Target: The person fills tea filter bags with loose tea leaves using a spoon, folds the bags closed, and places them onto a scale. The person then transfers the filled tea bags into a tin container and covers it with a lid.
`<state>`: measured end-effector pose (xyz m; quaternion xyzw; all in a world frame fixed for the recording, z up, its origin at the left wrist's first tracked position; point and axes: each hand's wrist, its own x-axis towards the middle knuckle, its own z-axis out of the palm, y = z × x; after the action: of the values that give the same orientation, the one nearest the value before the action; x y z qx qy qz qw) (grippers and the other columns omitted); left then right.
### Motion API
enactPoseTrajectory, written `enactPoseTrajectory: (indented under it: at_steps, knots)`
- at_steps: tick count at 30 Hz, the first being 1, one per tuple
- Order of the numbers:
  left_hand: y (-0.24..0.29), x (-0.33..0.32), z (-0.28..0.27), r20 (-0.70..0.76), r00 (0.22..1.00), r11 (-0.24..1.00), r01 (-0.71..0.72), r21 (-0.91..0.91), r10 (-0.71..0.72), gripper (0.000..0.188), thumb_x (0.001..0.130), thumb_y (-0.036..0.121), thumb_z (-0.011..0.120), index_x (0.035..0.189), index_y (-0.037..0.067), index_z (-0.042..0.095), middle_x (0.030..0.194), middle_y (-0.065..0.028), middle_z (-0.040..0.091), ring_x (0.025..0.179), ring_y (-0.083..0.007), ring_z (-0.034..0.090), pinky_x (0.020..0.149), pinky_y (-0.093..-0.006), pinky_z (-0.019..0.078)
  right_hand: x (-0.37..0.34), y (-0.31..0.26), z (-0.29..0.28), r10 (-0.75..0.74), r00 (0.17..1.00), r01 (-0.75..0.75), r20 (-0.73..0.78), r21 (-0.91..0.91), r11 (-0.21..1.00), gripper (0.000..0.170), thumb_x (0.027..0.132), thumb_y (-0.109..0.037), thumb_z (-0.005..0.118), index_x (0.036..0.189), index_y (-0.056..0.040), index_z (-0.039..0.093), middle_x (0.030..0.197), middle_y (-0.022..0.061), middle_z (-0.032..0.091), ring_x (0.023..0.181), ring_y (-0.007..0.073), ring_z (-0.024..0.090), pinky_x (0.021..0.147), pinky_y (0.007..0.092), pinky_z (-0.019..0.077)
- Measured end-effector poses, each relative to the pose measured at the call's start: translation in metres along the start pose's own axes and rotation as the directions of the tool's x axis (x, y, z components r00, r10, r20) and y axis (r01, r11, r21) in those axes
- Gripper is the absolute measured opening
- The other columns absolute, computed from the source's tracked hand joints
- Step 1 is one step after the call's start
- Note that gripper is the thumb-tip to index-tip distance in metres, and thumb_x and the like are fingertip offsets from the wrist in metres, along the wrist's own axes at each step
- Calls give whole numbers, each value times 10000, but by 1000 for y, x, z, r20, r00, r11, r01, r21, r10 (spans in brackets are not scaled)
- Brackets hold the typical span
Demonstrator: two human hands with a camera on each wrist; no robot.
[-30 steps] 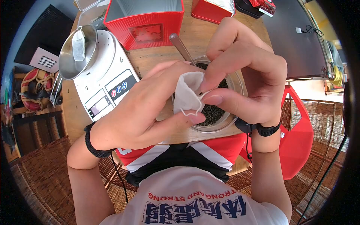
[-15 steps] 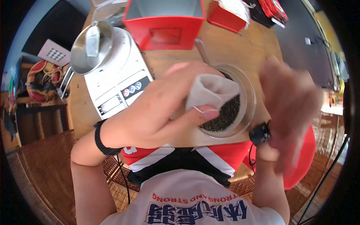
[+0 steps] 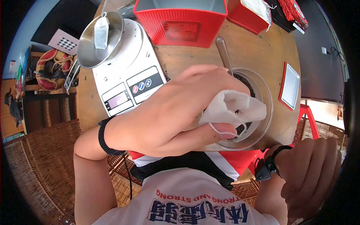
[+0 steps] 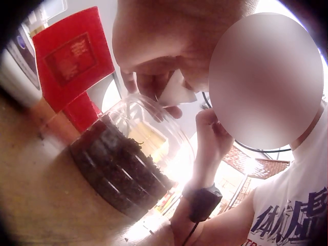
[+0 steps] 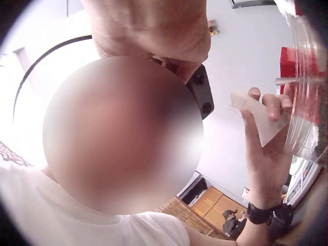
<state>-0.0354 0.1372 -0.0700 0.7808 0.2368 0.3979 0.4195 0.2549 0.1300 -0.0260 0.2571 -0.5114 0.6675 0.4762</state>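
My left hand [image 3: 172, 108] pinches a white drawstring tea bag [image 3: 215, 112], thumb in front and fingers behind. Its mouth gapes, a few dark bits show inside, and the string loops over the thumb. Bag and hand are above a clear round tub [image 3: 268, 93] of dark loose tea leaves [image 4: 118, 169]. From the tub sticks a spoon handle [image 3: 224, 54], its lower end hidden. Raised off the table at the lower right, my right hand [image 3: 311, 174] has curled fingers with nothing visible in them; the left wrist view shows it close to the face.
A white kitchen scale [image 3: 129, 63] at left bears a steel pan [image 3: 83, 47] with a filled tea bag [image 3: 101, 33] in it. Behind the tub stand a large red tin [image 3: 182, 28] and a smaller red tin [image 3: 245, 17]. A red-edged lid [image 3: 290, 86] lies at right.
My right hand has let go of the bag's mouth and moved away to the lower right. The left hand keeps its hold on the bag. The head view has shifted, bringing the lid into sight.
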Motion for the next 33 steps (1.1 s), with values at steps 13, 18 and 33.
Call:
enactPoseTrajectory:
  at_steps: [13,18,33]
  knots:
    - [-8,-3,1,14,999,999,-37,26,36,435,1007,402,650,1197,18,576,896,-33,704,858,-197,684,1155,-514,328,51,41,-52,127,969,-204,214,392,897,276,1017,-157,500,835,-15,652,836,177,652,714,234,606,673,383,504]
    - [-3,-1,-2,29,1000,999,-7,33,6,453,1031,388,616,1248,2,517,899,-46,699,857,-177,665,1159,-511,326,31,-2,-14,362,921,-296,-145,345,891,511,999,-53,439,522,-12,620,475,204,601,342,237,554,344,377,513]
    - [8,-3,5,-65,989,988,131,-86,-136,388,1080,348,523,1247,3,466,913,-74,649,875,-158,637,1169,-457,330,46,30,-28,371,533,-837,-760,-410,363,176,934,-54,650,960,83,758,460,-68,468,380,-11,293,412,214,181]
